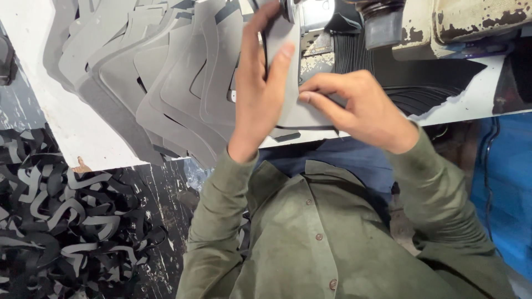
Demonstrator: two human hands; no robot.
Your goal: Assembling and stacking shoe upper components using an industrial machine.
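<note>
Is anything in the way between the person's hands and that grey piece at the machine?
Nothing visible. The left hand and right hand both already rest directly on the grey piece, by the machine.

Grey cut piece (302,105), olive sleeves (221,205)
</note>
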